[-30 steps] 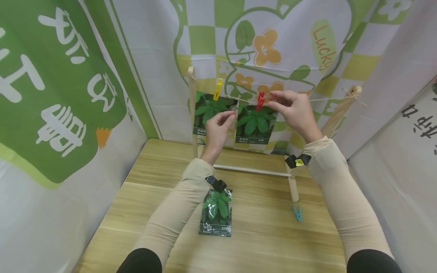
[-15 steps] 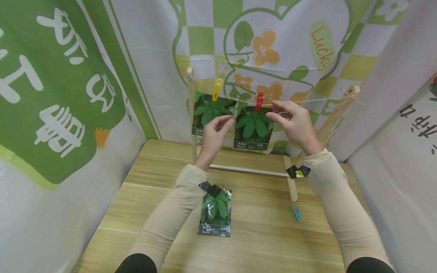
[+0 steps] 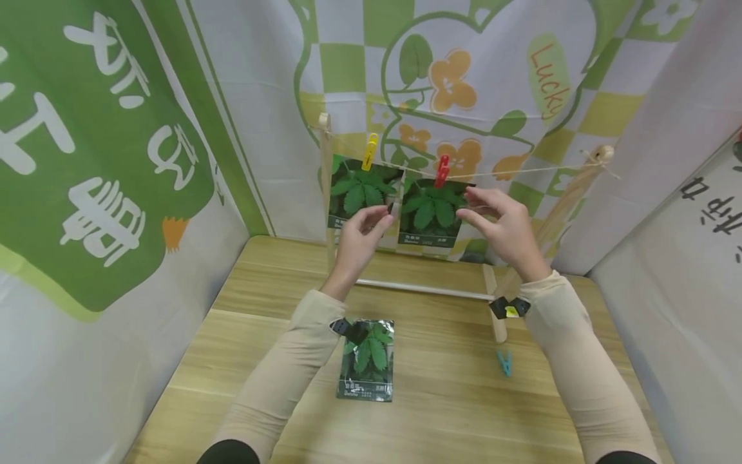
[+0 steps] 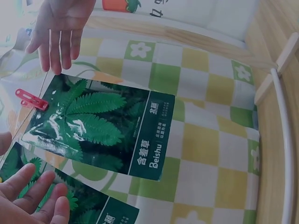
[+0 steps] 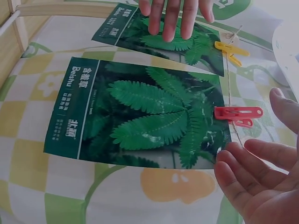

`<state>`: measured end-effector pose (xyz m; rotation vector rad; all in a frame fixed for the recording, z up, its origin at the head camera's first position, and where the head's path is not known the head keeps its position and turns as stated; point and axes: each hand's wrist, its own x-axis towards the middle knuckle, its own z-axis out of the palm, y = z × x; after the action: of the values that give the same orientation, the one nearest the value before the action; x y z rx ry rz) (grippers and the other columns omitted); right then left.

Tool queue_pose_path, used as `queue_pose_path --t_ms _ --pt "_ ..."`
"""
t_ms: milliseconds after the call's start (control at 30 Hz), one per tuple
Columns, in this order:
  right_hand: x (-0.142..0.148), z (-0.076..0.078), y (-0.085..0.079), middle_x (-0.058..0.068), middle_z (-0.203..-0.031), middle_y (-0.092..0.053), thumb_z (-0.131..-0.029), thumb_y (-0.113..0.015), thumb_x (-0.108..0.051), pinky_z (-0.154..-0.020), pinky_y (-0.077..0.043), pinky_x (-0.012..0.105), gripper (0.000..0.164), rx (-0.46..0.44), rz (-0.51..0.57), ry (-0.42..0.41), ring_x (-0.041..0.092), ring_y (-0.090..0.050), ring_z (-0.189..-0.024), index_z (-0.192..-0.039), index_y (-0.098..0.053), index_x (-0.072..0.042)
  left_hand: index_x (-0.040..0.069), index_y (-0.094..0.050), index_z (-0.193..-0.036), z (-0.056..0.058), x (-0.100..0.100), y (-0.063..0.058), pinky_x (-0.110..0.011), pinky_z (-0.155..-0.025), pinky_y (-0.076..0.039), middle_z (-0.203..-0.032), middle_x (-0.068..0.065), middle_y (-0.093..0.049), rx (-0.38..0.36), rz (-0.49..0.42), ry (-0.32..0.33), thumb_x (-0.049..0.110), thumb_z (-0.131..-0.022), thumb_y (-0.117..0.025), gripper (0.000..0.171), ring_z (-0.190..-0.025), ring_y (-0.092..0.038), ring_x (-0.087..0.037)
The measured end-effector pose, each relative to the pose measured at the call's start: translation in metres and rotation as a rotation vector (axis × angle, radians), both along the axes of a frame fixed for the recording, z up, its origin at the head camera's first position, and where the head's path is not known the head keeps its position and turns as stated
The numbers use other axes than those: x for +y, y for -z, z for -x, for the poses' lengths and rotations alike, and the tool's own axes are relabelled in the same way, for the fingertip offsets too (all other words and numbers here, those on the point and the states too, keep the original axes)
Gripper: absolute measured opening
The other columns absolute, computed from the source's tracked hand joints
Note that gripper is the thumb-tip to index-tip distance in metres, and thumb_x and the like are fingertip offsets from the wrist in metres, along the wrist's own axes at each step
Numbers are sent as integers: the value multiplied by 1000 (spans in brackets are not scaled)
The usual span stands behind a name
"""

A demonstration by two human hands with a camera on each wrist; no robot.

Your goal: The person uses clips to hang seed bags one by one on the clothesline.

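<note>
At the string, I am viewing both hands standing apart from each other, fingers relaxed and thumbs set away from them; neither is gripping a thing. The left hand is hovering in front of the lower right part of the left packet. The right hand is standing at the right edge of the right packet, fingertips by its upper corner; from my views I am not managing to tell whether they are touching it. Both packets are hanging from the string, leaf pictures facing the head view: a yellow clothespin is clipping the left one, and a red clothespin is clipping the right one. The left post and the right post are carrying the string, and a pale rod is spanning the gap between their feet. Nearer to me, a third packet is lying flat on the bench, its upper left corner partly hidden by the black wrist device. To its right, a blue clothespin is resting near the right foot. Behind everything, a checked cloth is hanging.
</note>
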<state>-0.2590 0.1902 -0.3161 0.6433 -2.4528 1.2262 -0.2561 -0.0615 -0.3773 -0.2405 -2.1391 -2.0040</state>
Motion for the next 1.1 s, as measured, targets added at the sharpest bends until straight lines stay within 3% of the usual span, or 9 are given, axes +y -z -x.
queue_pose_path --t_ms 100,300,500,567,700,767,967,1100 --pt "2 -3 3 20 -124 -63 -91 -69 -15 -86 -46 5 44 -15 2 3 32 -61 -111 -130 -59 1 2 -58 -128 -1 -1 2 -36 -105 -48 -127 -18 -63 -2 1 -7 24 -95 -64 40 -118 -60 -26" --pt "4 -7 11 20 -125 -63 -90 -70 -12 -85 -46 4 42 -3 26 4 30 -61 -109 -129 -60 1 1 -58 -127 -4 -4 6 -38 -104 -48 -128 -16 -63 9 25 -14 23 -94 -65 40 -119 -59 -27" --pt "9 -10 22 22 -121 -64 -89 -70 -10 -84 -46 4 42 1 29 25 2 -59 -99 -128 -60 4 2 -57 -128 -8 -7 14 -41 -104 -47 -129 -17 -62 -2 62 -20 25 -95 -65 41 -120 -58 -28" --pt "10 -11 25 21 -121 -64 -90 -70 -10 -84 -46 4 42 -6 29 33 5 -61 -98 -128 -60 3 1 -57 -128 -9 -9 17 -41 -105 -47 -129 -18 -62 -9 60 -24 23 -94 -65 41 -121 -58 -28" --pt "12 -14 32 19 -121 -65 -90 -69 -11 -85 -48 8 41 -19 43 44 26 -63 -102 -128 -61 1 1 -57 -128 -11 -12 22 -42 -106 -46 -130 -18 -61 -14 54 -26 23 -95 -64 41 -123 -57 -29" --pt "14 -15 35 19 -121 -65 -90 -69 -10 -86 -48 8 40 -28 56 48 28 -62 -102 -128 -61 1 1 -56 -129 -12 -13 25 -42 -107 -46 -131 -18 -61 -17 59 -24 24 -95 -64 42 -123 -57 -29" --pt "21 -21 46 22 -121 -64 -91 -68 -10 -85 -46 4 40 -63 79 47 1 -60 -98 -128 -60 3 2 -57 -129 -19 -17 33 -41 -108 -44 -130 -17 -61 -61 77 -34 27 -95 -64 43 -121 -57 -28" --pt "26 -25 53 23 -121 -63 -91 -68 -10 -85 -46 4 40 -75 93 46 -10 -57 -96 -128 -59 4 1 -56 -129 -23 -19 37 -42 -108 -44 -130 -17 -60 -77 72 -30 26 -95 -64 43 -122 -56 -28"
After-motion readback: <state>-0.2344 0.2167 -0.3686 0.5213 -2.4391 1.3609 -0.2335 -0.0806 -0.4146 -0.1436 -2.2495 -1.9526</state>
